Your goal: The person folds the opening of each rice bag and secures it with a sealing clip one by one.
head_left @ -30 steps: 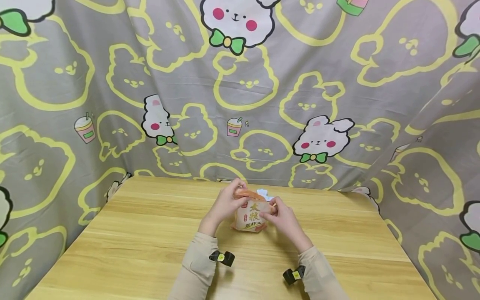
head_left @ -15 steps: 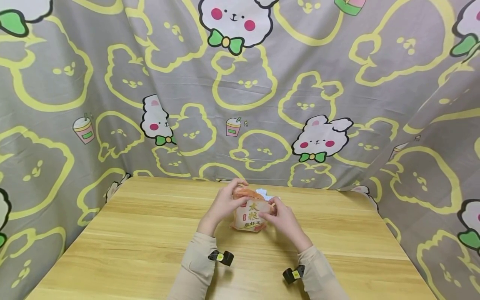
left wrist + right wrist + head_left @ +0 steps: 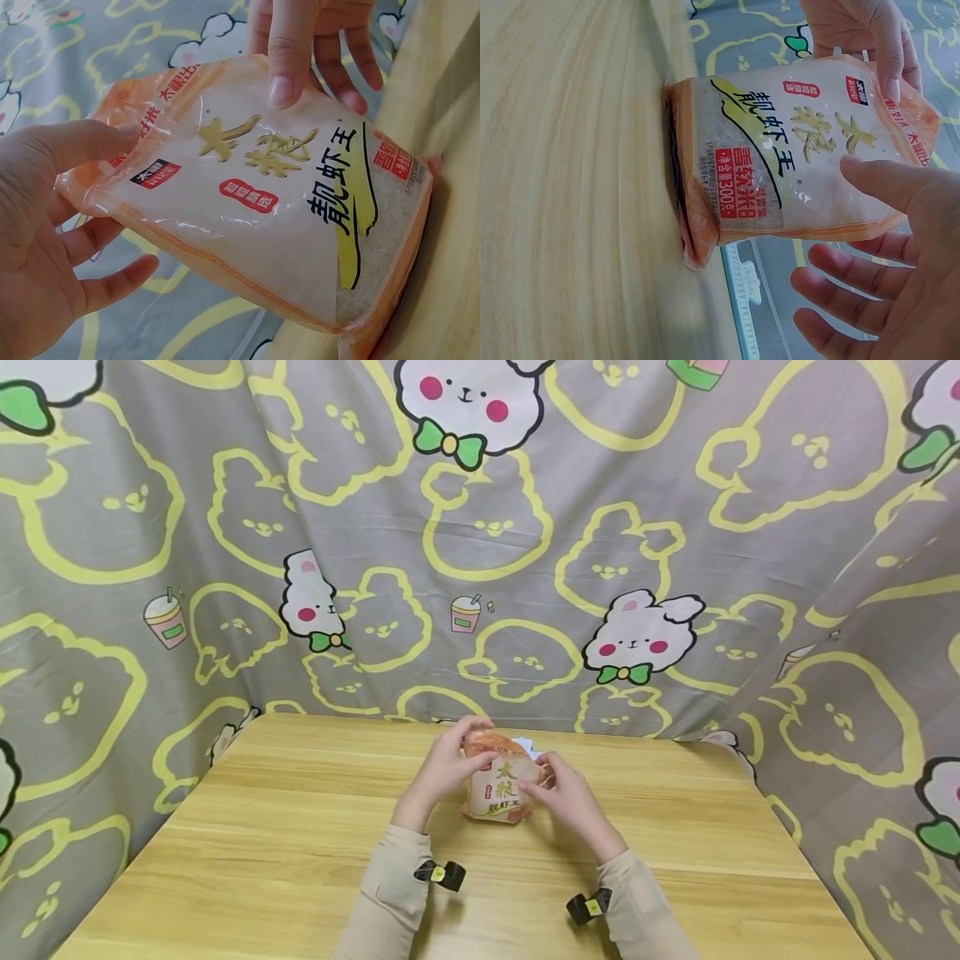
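A small bag of rice (image 3: pixel 501 789), cream with orange edges and Chinese lettering, stands on the table between both hands. My left hand (image 3: pixel 447 768) pinches its upper left corner, thumb on the front, as the left wrist view (image 3: pixel 45 217) shows; fingers reach behind the bag. At the opposite edge my right hand (image 3: pixel 564 789) holds the bag, its thumb on the printed front and the index finger partly hidden behind it. In the right wrist view the other right fingers (image 3: pixel 855 277) spread beside the bag. Through a clear window (image 3: pixel 712 135) near the base, white grains show.
Behind the bag lies a light blue ruler (image 3: pixel 742 300) with a shaped end, mostly covered in the head view. The wooden table (image 3: pixel 247 843) meets a grey patterned curtain (image 3: pixel 390 527) at the back and sides. Both sleeves carry black wrist cameras (image 3: pixel 450 875).
The bag's orange top has risen a little and opened out between the hands. The left hand has shifted slightly left. More of the blue ruler is covered now.
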The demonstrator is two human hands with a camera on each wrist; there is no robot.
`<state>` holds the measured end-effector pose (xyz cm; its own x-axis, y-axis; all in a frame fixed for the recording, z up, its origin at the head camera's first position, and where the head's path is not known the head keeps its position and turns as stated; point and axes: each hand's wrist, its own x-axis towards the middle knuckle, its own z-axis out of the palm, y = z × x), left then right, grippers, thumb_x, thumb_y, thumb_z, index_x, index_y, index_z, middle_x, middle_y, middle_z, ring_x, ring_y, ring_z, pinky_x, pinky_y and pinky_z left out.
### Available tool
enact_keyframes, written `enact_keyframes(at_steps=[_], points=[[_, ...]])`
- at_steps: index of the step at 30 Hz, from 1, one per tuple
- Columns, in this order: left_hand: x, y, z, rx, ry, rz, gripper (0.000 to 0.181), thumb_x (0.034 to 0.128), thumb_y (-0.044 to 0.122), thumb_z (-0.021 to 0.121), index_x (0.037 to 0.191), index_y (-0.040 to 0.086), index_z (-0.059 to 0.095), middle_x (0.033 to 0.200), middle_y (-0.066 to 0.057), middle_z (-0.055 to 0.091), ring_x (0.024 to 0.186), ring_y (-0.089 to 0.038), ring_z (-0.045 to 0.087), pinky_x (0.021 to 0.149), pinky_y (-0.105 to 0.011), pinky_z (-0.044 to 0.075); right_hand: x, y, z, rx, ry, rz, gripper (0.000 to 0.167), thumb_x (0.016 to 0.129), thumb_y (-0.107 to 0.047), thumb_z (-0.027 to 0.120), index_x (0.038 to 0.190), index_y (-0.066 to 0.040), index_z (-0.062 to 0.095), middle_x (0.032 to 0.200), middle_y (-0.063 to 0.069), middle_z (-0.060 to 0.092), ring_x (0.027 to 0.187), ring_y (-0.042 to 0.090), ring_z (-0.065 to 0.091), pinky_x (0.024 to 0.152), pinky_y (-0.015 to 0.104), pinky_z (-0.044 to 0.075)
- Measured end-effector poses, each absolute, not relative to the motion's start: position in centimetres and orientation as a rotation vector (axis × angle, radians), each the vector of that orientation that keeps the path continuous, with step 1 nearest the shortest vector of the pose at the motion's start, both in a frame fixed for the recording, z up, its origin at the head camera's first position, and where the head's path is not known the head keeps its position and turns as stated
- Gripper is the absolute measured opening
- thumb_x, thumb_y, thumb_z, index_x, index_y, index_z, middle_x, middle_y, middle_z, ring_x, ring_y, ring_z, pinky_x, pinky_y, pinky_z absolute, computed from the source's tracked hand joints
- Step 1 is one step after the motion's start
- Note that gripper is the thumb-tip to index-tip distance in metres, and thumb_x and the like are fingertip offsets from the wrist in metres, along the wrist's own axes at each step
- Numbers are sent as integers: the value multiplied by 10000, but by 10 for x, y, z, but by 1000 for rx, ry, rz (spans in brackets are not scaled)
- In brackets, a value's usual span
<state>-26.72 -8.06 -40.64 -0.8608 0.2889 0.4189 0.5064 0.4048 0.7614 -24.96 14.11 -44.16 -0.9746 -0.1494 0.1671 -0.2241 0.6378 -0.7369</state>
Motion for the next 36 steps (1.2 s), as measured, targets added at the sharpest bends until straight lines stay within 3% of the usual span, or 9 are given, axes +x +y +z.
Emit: enact_keyframes(at_steps=[4, 7, 10, 13, 24, 29, 36], points=[[-268, -82, -406, -686, -2450, -1431, 396, 869, 142, 738, 1234, 121, 586, 1086, -37, 658, 658, -110, 503, 541, -226, 460, -250, 142, -440, 322, -2740, 1274, 422, 840, -315, 759, 1143, -80, 584, 924, 48, 671, 842, 166, 615, 749, 324, 512], [-268, -83, -406, -681, -2443, -1448, 393, 865, 145, 742, 1227, 120, 592, 1160, -43, 666, 874, -172, 620, 689, -275, 535, -250, 142, -440, 330, -2731, 1281, 408, 839, -312, 760, 1132, -84, 590, 918, 40, 659, 841, 157, 608, 743, 317, 505], [-269, -85, -407, -671, -2426, -1455, 381, 858, 153, 749, 1209, 133, 601, 1153, -36, 680, 1023, -201, 635, 873, -374, 529, -251, 143, -439, 342, -2722, 1283, 394, 840, -306, 760, 1119, -85, 591, 903, 34, 652, 835, 149, 605, 741, 313, 502], [-269, -87, -406, -665, -2412, -1449, 371, 862, 161, 746, 1204, 120, 608, 1127, -26, 682, 1036, -197, 616, 954, -432, 476, -252, 143, -439, 347, -2713, 1280, 381, 839, -300, 761, 1109, -91, 593, 898, 31, 656, 836, 153, 611, 757, 327, 510], [-265, -82, -399, -725, -2314, -1221, 328, 880, 200, 726, 1170, 74, 639, 1168, -100, 672, 1138, -275, 595, 1009, -484, 466, -248, 145, -429, 374, -2651, 1263, 401, 861, -295, 742, 1163, -71, 601, 1001, 71, 667, 944, 213, 620, 775, 339, 504], [-264, -79, -396, -719, -2237, -1029, 259, 878, 232, 729, 1104, 114, 680, 1168, -93, 672, 1168, -272, 537, 1040, -512, 403, -245, 147, -420, 388, -2592, 1233, 427, 874, -288, 728, 1201, -46, 595, 1028, 112, 664, 976, 255, 618, 796, 389, 504], [-258, -77, -391, -671, -2176, -712, 234, 860, 290, 737, 1064, 178, 707, 1246, -96, 639, 1262, -339, 484, 1099, -659, 262, -245, 150, -412, 465, -2447, 1085, 415, 872, -235, 735, 1214, -53, 586, 1057, 136, 676, 979, 262, 629, 814, 464, 527]])
